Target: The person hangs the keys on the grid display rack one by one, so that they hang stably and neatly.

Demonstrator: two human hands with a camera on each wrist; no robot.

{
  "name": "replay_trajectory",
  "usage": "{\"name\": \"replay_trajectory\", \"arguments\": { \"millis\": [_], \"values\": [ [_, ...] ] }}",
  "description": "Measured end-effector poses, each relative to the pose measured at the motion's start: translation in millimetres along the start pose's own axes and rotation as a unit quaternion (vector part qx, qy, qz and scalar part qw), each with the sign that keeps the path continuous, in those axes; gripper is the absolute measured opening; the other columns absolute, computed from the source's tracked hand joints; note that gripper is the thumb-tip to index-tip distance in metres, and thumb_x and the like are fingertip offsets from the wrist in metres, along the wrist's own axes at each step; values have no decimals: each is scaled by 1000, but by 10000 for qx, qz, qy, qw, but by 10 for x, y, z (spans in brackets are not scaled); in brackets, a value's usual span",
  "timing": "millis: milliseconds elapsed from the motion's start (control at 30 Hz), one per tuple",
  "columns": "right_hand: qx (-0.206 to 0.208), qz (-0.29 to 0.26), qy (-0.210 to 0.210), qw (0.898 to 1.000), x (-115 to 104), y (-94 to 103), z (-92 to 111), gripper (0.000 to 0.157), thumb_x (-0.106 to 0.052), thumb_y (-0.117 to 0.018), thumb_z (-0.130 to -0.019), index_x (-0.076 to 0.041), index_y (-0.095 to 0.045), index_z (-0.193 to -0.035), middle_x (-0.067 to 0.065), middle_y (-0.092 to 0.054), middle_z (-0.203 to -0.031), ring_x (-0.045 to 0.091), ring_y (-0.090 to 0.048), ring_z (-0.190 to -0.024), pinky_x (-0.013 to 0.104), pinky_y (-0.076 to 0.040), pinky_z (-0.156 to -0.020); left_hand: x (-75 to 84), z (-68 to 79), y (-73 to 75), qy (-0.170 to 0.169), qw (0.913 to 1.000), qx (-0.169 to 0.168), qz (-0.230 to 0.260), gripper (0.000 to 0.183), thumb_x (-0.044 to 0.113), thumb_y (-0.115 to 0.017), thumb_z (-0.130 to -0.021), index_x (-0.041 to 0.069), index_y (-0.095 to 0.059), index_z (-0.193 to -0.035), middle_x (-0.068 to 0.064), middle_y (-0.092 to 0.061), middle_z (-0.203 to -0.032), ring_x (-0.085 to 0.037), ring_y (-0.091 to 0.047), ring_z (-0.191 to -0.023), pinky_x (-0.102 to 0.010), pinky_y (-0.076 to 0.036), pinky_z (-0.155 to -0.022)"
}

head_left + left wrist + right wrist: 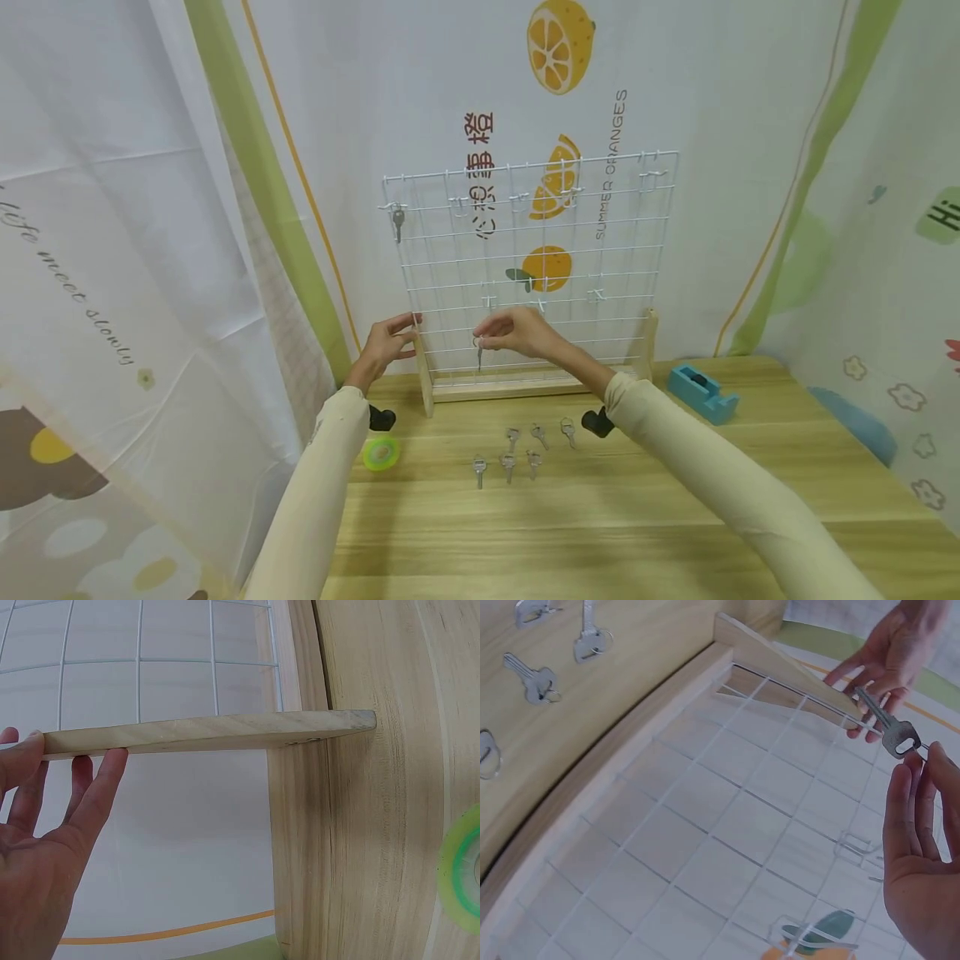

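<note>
My right hand [517, 331] pinches the small ring of a silver key [899, 735] between thumb and fingertips. In the head view this key hangs in front of the lower part of a white wire grid rack [525, 242]. At the rack's left end, my left hand [52, 832] holds the wooden side post [202, 733], its thumb and fingertips at the post's edges. Another key [398, 223] hangs from a hook at the grid's upper left. Several keys with rings, among them one front-left key [480, 472], lie on the wooden table [600, 533] before the rack.
White hooks, one at the upper right [652, 177], are fixed on the grid. A green-yellow tape roll [381, 453] lies left of the keys. A blue tape dispenser [703, 393] stands right of the rack. Behind everything hangs a printed white curtain [330, 92].
</note>
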State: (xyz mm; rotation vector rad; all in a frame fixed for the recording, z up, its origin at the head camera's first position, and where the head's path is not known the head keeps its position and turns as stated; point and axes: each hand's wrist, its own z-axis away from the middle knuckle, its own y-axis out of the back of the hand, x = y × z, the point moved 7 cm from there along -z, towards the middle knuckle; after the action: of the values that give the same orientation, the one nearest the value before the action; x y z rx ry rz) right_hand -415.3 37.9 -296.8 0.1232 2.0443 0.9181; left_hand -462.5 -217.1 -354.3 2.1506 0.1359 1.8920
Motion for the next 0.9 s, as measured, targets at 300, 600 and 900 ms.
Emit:
{"name": "replay_trajectory", "arguments": {
  "millis": [300, 600, 900],
  "values": [
    [377, 48, 195, 9991, -311, 307, -149, 17, -13, -80, -94, -4, -80, -109, 8, -79, -103, 21, -76, -90, 26, -63, -76, -9, -4, -4, 3, 10000, -36, 27, 44, 0, -50, -109, -1, -49, -153, -17, -37, -164, -39, -39, -148, -53, -51, -108],
    [806, -356, 348, 9955, -594, 616, -324, 20, -9, -80, -93, 1, -79, -109, 13, -79, -102, 29, -76, -91, 24, -62, -75, 43, 32, -4, 61, 9999, -80, 111, 45, -1, -50, -108, -2, -48, -153, -20, -35, -165, -42, -40, -147, -54, -52, -107],
    [1445, -271, 531, 9877, -862, 850, -446, 18, -9, -81, -92, -1, -79, -108, 11, -79, -101, 21, -77, -89, 23, -63, -77, 64, 42, 8, 154, 9995, -163, 223, 45, -2, -49, -108, -3, -47, -153, -19, -31, -166, -41, -34, -150, -55, -50, -109]
  ]
}}
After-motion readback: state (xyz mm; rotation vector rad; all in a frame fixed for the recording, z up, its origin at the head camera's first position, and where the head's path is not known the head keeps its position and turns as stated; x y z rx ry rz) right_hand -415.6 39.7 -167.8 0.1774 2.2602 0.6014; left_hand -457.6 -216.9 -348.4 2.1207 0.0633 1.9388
